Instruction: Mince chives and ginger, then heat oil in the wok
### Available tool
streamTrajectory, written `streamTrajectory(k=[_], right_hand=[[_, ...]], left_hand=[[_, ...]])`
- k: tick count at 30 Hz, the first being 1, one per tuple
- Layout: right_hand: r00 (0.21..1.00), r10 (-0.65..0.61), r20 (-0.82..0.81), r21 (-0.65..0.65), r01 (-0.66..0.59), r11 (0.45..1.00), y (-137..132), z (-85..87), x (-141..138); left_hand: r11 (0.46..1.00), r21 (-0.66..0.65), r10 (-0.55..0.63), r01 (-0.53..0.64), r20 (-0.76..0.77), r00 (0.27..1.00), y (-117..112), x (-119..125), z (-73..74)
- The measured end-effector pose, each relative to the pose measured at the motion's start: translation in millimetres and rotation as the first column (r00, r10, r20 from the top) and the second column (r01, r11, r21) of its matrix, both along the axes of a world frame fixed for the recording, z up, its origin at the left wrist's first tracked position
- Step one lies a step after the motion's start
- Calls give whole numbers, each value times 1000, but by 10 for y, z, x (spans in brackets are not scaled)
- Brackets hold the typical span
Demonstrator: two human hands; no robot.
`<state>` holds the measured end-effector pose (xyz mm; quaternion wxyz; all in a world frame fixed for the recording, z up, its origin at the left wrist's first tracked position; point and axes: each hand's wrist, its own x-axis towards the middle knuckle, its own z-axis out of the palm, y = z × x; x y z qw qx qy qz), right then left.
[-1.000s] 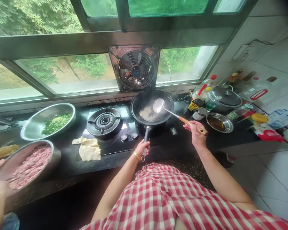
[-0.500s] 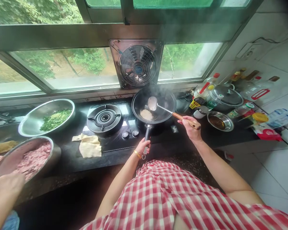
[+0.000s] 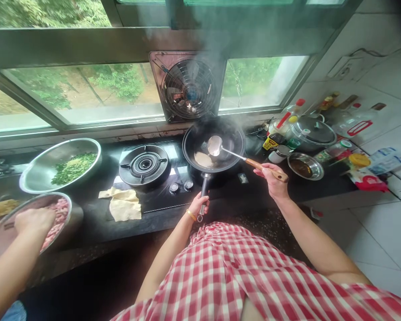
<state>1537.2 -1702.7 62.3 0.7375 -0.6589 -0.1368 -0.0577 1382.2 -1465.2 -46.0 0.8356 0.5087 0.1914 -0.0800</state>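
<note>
My left hand [image 3: 199, 204] is wrapped round the black handle of a steaming wok [image 3: 187, 154] on the right burner. With my right hand [image 3: 274, 180] I grip the wooden handle of a ladle [image 3: 214, 146], its metal bowl inside the wok. Next to the ladle's bowl, a pale, flat patch of food [image 3: 203, 159] lies on the wok's bottom; I cannot tell exactly what it is. The left burner [image 3: 145, 165] stands bare beside the wok, and a beige cloth [image 3: 124, 204] lies at the counter's front.
At left, another person's hand [image 3: 35, 221] reaches into a metal pot [image 3: 74, 223] of minced meat [image 3: 60, 217]. Behind it sits a steel bowl [image 3: 36, 171] with chopped greens [image 3: 74, 168]. A bowl of dark liquid [image 3: 302, 167], bottles and a lidded pot [image 3: 316, 131] crowd the right side.
My right hand and the ladle have shifted slightly right within the wok. The other person's hand has moved up and over the minced meat. My left hand stays on the handle.
</note>
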Motion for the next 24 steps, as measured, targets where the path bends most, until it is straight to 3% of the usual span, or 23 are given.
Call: streamTrajectory(k=[4,8,14,19,24], right_hand=[[998,50,25,-132,-46,990,-116,-17,-94],[979,168,113,-309,-126,943,-176,20,-192],[936,267,231,-402,-158,902,-99,127,-276],[956,204,210,-371,-115,922,-134,191,-291],[999,24,22,-122,-21,992,-243,71,-173]], left_hand=[[1000,0,3,-3,-2,1000,0,-1,9],[1000,-4,-1,1,-2,1000,1,1,13],[1000,-1,1,-1,0,1000,-2,5,14],[1000,4,-1,1,-6,1000,-1,3,6],[1000,-4,-1,1,2,1000,4,4,-14]])
